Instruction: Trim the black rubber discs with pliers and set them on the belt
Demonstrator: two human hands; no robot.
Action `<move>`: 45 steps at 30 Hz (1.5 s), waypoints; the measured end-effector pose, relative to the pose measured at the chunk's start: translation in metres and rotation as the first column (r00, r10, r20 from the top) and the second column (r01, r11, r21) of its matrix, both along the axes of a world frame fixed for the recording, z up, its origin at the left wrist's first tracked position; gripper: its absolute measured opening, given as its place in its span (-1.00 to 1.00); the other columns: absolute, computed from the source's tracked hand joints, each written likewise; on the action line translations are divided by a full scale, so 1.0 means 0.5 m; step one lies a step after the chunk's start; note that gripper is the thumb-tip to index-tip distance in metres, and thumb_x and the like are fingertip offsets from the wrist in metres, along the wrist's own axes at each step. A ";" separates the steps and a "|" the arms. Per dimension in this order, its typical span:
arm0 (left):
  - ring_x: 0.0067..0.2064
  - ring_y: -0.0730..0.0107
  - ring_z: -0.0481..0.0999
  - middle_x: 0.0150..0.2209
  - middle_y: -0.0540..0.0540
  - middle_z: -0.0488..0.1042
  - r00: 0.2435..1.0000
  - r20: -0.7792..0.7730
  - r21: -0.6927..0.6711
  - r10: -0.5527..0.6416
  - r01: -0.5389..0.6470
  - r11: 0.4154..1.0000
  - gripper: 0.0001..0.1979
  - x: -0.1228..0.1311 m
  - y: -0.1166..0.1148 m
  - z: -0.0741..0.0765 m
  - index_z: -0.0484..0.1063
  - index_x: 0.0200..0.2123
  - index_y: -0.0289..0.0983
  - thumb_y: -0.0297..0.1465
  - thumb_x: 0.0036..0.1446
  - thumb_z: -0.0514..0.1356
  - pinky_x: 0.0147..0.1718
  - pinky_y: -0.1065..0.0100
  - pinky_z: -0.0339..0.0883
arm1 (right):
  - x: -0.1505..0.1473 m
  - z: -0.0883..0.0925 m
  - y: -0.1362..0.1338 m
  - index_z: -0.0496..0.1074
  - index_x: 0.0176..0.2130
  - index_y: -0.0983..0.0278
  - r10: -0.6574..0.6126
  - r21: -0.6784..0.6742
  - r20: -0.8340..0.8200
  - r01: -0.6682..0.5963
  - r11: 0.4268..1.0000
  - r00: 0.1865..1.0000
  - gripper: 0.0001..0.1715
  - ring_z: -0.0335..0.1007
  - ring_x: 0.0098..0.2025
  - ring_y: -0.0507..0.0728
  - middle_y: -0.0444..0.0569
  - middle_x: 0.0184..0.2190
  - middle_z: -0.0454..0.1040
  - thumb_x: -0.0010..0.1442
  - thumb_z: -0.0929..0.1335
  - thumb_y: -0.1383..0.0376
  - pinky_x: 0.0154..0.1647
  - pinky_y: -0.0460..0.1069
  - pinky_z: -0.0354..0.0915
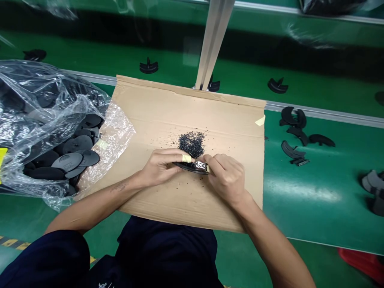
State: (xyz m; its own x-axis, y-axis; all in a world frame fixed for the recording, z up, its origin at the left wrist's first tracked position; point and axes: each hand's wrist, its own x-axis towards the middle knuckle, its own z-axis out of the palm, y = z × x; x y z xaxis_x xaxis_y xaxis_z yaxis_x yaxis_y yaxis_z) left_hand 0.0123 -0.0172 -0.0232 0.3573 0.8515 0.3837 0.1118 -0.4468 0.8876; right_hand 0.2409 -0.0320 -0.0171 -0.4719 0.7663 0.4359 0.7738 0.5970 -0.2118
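Observation:
My left hand point(163, 166) is closed on the edge of a dark, flat disc-like plastic part point(193, 170), with yellow tape round one finger. In my right hand point(226, 176) is a pair of small metal nippers point(200, 164), its silver head against that part's upper edge. The grip ends of the nippers are hidden by my fingers. Just beyond both hands lies a heap of small black plastic bits point(192, 143), with loose specks scattered round it on a cardboard sheet point(162, 108).
At left, a clear plastic bag point(60, 120) lies open over several black oval discs point(78, 144). Several curved black pieces point(292, 150) rest on the green table point(300, 208) at right. A metal post point(214, 40) stands behind the cardboard. Several more black pieces line the back.

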 end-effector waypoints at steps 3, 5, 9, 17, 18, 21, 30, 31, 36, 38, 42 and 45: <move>-0.21 0.32 0.65 -0.22 -0.14 0.69 0.999 -0.033 0.006 -0.006 0.006 1.000 -0.82 -0.002 0.006 0.007 0.67 -0.13 -0.19 -0.40 0.18 0.37 -0.24 0.32 0.55 | 0.004 -0.007 0.005 0.54 -0.19 0.22 0.028 -0.118 -0.103 -0.040 0.992 0.994 -0.69 0.35 -0.41 0.08 -0.07 -0.44 0.49 0.33 0.24 0.48 -0.39 0.01 0.22; -0.20 0.33 0.63 -0.21 -0.14 0.67 0.999 -0.051 0.026 -0.006 0.007 1.000 -0.81 -0.006 0.011 0.014 0.67 -0.12 -0.19 -0.43 0.17 0.36 -0.24 0.34 0.52 | 0.008 -0.009 0.012 0.53 -0.16 0.24 0.006 -0.131 -0.141 -0.025 0.991 0.990 -0.74 0.37 -0.38 0.10 -0.04 -0.41 0.50 0.34 0.26 0.45 -0.36 0.01 0.21; -0.21 0.33 0.59 -0.23 -0.11 0.64 0.995 -0.098 0.007 0.007 -0.006 1.000 -0.78 -0.013 0.018 0.023 0.65 -0.11 -0.19 -0.46 0.16 0.34 -0.23 0.32 0.48 | 0.014 -0.003 0.026 0.50 -0.18 0.26 -0.078 -0.118 0.016 0.080 0.990 0.997 -0.81 0.29 -0.32 0.17 0.03 -0.37 0.49 0.28 0.31 0.46 -0.31 0.05 0.10; -0.21 0.32 0.56 -0.25 -0.10 0.60 0.997 -0.073 -0.073 0.026 -0.031 0.997 -0.83 -0.007 0.015 0.018 0.65 -0.18 -0.19 -0.45 0.12 0.38 -0.24 0.34 0.45 | 0.022 0.004 0.030 0.47 -0.05 0.22 -0.110 -0.184 -0.045 0.100 0.978 0.993 -0.66 0.31 -0.24 0.22 0.03 -0.30 0.48 0.20 0.30 0.45 -0.26 0.07 0.15; -0.22 0.33 0.56 -0.27 -0.09 0.60 0.998 -0.050 -0.130 0.040 -0.046 0.990 -0.84 -0.006 0.014 0.019 0.65 -0.20 -0.20 -0.42 0.11 0.40 -0.25 0.34 0.45 | 0.021 0.004 0.029 0.48 -0.06 0.22 -0.092 -0.220 -0.102 0.068 0.973 0.991 -0.66 0.32 -0.25 0.22 0.02 -0.30 0.48 0.19 0.30 0.45 -0.25 0.08 0.18; -0.31 0.36 0.54 -0.33 -0.06 0.59 0.996 0.061 -0.350 0.069 -0.043 0.936 -0.85 -0.001 0.014 0.022 0.63 -0.26 -0.24 -0.34 0.09 0.43 -0.31 0.38 0.43 | 0.012 0.008 0.023 0.49 -0.11 0.22 -0.102 -0.291 -0.295 0.012 0.957 0.950 -0.78 0.37 -0.27 0.19 0.01 -0.32 0.49 0.27 0.31 0.40 -0.25 0.08 0.27; -0.27 0.35 0.51 -0.30 -0.08 0.57 1.000 0.012 -0.342 0.013 -0.008 0.939 -0.81 0.004 0.007 0.022 0.65 -0.22 -0.23 -0.29 0.11 0.43 -0.28 0.37 0.39 | -0.020 0.028 0.002 0.50 -0.14 0.21 -0.077 -0.397 -0.601 -0.213 0.893 0.795 -0.86 0.44 -0.32 0.11 -0.05 -0.32 0.54 0.32 0.41 0.20 -0.27 0.03 0.37; -0.26 0.34 0.51 -0.29 -0.09 0.57 1.000 -0.002 -0.309 0.007 -0.007 0.951 -0.81 0.005 0.006 0.020 0.66 -0.21 -0.23 -0.28 0.12 0.42 -0.26 0.36 0.40 | -0.021 0.027 0.000 0.50 -0.16 0.21 -0.062 -0.385 -0.597 -0.217 0.897 0.800 -0.88 0.44 -0.33 0.11 -0.05 -0.34 0.53 0.32 0.41 0.22 -0.29 0.03 0.36; -0.21 0.35 0.56 -0.23 -0.12 0.60 0.999 0.042 -0.138 0.007 -0.001 0.990 -0.78 0.004 0.003 0.013 0.66 -0.13 -0.20 -0.23 0.23 0.36 -0.25 0.37 0.46 | -0.023 0.022 -0.005 0.49 -0.17 0.22 0.019 -0.316 -0.620 -0.272 0.909 0.784 -0.94 0.46 -0.33 0.10 -0.03 -0.32 0.54 0.33 0.39 0.32 -0.32 0.02 0.38; -0.20 0.37 0.57 -0.22 -0.12 0.61 1.000 0.015 -0.019 0.020 -0.020 1.000 -0.79 0.003 0.002 0.010 0.64 -0.09 -0.21 -0.28 0.25 0.35 -0.25 0.38 0.47 | -0.023 0.023 -0.004 0.49 -0.16 0.22 0.042 -0.301 -0.630 -0.294 0.907 0.775 -0.94 0.47 -0.31 0.10 -0.02 -0.31 0.55 0.32 0.41 0.32 -0.31 0.02 0.39; -0.18 0.40 0.57 -0.20 -0.12 0.59 0.999 -0.037 0.172 0.020 -0.013 0.985 -0.74 0.003 0.000 0.007 0.59 0.01 -0.25 -0.37 0.27 0.34 -0.25 0.40 0.49 | -0.023 0.024 -0.002 0.49 -0.19 0.23 0.066 -0.261 -0.638 -0.296 0.919 0.767 -0.93 0.46 -0.33 0.09 -0.04 -0.32 0.54 0.28 0.43 0.36 -0.32 0.00 0.39; -0.17 0.40 0.57 -0.19 -0.13 0.57 0.998 -0.053 0.207 0.018 -0.006 0.978 -0.73 0.004 0.000 0.006 0.56 0.04 -0.27 -0.39 0.29 0.32 -0.25 0.40 0.50 | -0.022 0.021 -0.003 0.49 -0.18 0.22 0.109 -0.218 -0.625 -0.307 0.926 0.773 -0.87 0.49 -0.31 0.10 -0.03 -0.31 0.55 0.28 0.41 0.44 -0.32 0.00 0.41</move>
State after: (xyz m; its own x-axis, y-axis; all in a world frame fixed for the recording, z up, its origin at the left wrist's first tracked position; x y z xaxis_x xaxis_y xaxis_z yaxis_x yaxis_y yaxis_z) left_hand 0.0145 -0.0173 -0.0203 0.3730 0.7601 0.5320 0.1639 -0.6184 0.7686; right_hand 0.2297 -0.0336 -0.0068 -0.3582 0.8155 0.4546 0.2978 0.5613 -0.7722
